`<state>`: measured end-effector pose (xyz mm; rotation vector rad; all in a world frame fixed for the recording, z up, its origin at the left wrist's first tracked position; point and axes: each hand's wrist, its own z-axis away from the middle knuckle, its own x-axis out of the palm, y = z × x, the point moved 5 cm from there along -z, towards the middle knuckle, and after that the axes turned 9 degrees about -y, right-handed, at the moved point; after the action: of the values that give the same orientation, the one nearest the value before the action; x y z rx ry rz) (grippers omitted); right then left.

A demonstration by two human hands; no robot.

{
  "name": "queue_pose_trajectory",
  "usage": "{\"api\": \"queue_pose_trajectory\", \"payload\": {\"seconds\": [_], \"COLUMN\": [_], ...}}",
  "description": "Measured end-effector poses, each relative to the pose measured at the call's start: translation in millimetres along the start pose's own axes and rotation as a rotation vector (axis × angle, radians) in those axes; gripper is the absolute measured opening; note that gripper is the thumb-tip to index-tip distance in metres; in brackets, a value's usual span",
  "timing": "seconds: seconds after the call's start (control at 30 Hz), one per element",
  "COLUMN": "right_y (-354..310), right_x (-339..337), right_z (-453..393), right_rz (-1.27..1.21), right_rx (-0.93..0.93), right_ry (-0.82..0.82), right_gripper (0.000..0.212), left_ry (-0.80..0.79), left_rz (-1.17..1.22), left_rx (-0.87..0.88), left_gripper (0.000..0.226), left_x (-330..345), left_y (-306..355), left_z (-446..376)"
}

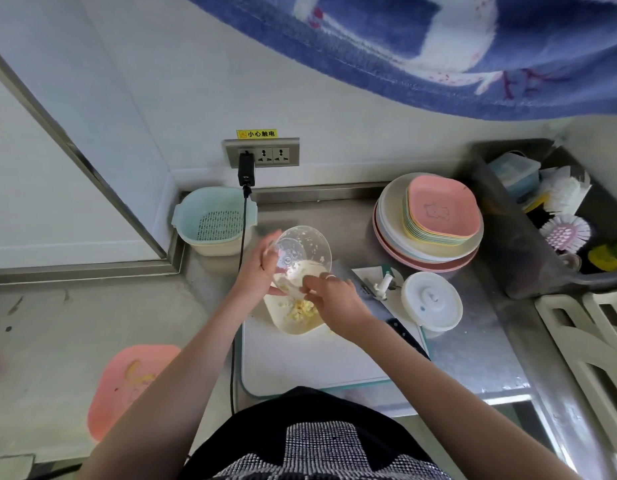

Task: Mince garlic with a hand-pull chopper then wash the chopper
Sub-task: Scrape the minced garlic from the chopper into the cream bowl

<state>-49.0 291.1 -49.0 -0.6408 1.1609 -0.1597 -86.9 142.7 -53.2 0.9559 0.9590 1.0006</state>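
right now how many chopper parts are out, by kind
clear chopper bowl: 1, tilted in the left hand
white lid: 1
blade piece: 1
total: 3

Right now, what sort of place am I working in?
Most likely a small home kitchen: a steel counter with stacked plates, a cutting board, and scrub brushes in a sink.

Counter [473, 358]: brushed metal, dull sheen, scuffed. Chopper bowl [302, 252]: clear plastic, glossy, smeared. Lid [432, 301]: white plastic, smooth. Cutting board [300, 362]: white plastic, matt. Stacked plates [435, 216]: pastel plastic, satin. Hanging towel [438, 46]: blue cloth, fuzzy. Colander [215, 220]: pale plastic, perforated.
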Motion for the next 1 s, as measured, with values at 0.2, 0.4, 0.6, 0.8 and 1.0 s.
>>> {"api": "queue_pose_trajectory", "payload": {"seconds": [0.2, 0.4, 0.6, 0.8, 1.0], "right_y": [13.5, 31.1, 27.4, 25.3, 23.5], "right_x": [-23.4, -10.3, -45.2, -28.7, -39.9], "right_z": [-3.3, -1.9, -10.9, -15.2, -11.4], "right_rz": [-0.079, -0.030, 0.077, 0.273, 0.249], "right_rx": [0.037, 0.114, 0.082, 0.109, 0.106], "right_ry": [0.123, -0.093, 0.217, 0.113, 0.296], "right_gripper": [0.012, 0.011, 0.019, 0.025, 0.026], "left_ry": [-0.019, 0.000, 0.010, 0.093, 0.087], "left_rz": [-0.113, -0.126, -0.138, -0.087, -0.169], "left_rx": [0.063, 0.043, -0.022, 0.008, 0.017], "left_gripper": [0.043, 0.059, 0.053, 0.043, 0.043], "left_x": [8.9, 6.7, 6.0, 5.8, 6.0], "left_y": [0.4, -1.8, -9.0, 2.9, 2.2], "left_z": [-1.5, -6.9, -6.4, -4.8, -5.6]}}
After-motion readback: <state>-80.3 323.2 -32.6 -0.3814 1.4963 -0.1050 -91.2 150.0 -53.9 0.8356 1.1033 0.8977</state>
